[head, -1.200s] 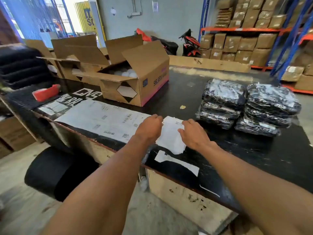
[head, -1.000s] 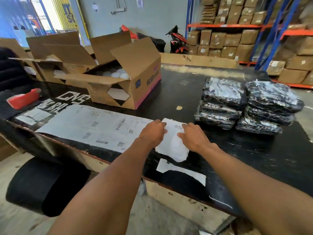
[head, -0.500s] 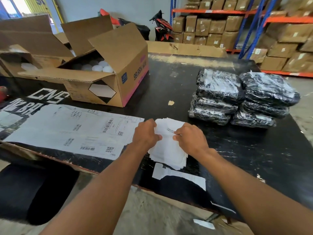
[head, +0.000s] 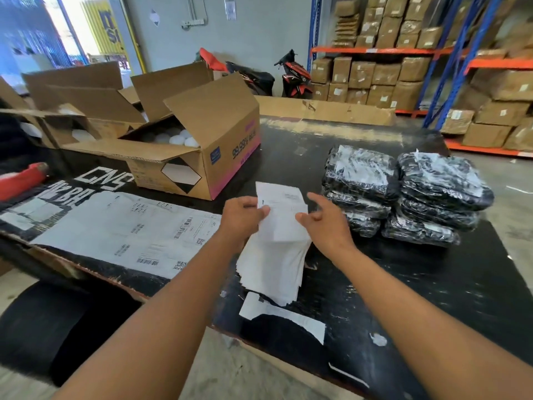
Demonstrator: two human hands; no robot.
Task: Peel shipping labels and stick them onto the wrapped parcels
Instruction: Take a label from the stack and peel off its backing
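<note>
On the table [head: 432, 284], the label stack [head: 274, 264] lies between label sheets [head: 115, 229] left and parcels [head: 403, 194] right, box [head: 207, 145] behind.

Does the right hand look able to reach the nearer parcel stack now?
Likely yes: the right hand is open and holds nothing, and the nearer parcel stack lies just beyond it with nothing visible between them.

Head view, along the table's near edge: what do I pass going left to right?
label sheet → left hand → held label → right hand → wrapped parcels
</note>
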